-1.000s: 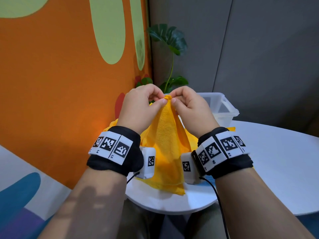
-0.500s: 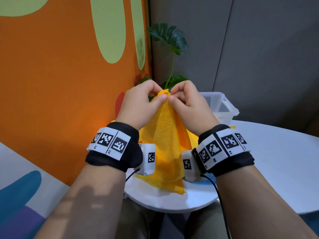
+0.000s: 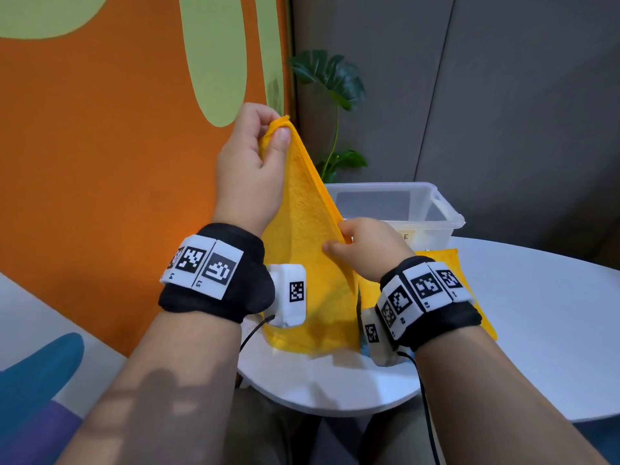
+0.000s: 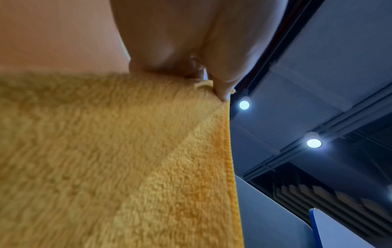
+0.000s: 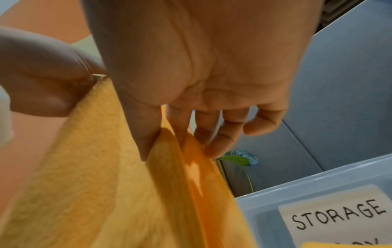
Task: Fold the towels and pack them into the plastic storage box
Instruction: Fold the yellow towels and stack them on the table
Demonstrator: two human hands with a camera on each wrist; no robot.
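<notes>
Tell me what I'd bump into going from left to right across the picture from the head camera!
Orange wall → left hand pinching the top corner of the yellow towel → right hand pinching the towel's edge lower down → clear storage box → grey wall.

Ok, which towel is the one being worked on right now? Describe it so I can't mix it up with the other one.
Start at the round white table, by the clear storage box near the orange wall. The yellow towel in play hangs upright there, its top corner pinched by the left hand, its right edge by the right hand. The other yellow towel lies flat on the table.
</notes>
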